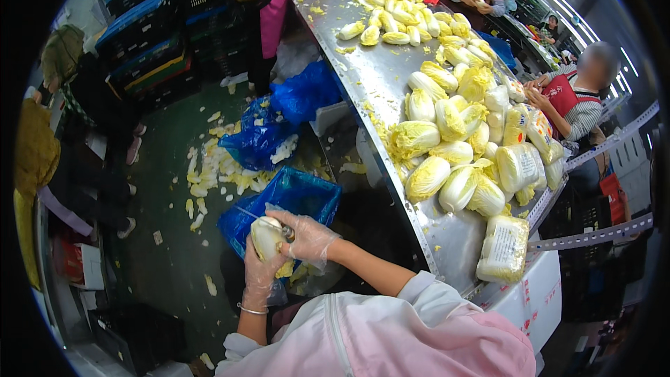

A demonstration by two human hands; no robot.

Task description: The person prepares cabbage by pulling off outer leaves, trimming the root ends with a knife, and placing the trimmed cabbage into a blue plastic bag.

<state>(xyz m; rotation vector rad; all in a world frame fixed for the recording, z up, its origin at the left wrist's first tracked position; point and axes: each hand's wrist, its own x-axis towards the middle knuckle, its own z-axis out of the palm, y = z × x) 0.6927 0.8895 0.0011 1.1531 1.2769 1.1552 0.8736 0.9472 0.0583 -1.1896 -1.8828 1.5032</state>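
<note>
My left hand (pixel 260 267), in a clear plastic glove with a bangle at the wrist, holds a napa cabbage (pixel 268 239) from below. Gloved the same way, my right hand (pixel 310 235) grips a knife (pixel 246 212) by its handle. The thin blade reaches across the cabbage's pale base end; whether it cuts into it I cannot tell. Beneath both hands stands a bin lined with a blue plastic bag (pixel 306 193). To the right, many napa cabbages (pixel 413 139) are heaped on a stainless steel table (pixel 387 73).
Wrapped cabbages (pixel 503 248) sit at the table's near right corner. Cabbage trimmings (pixel 209 162) litter the green floor beside blue bags (pixel 306 89). Stacked crates (pixel 141 31) stand at the far left. Several people work around, one in a red apron (pixel 565 97) across the table.
</note>
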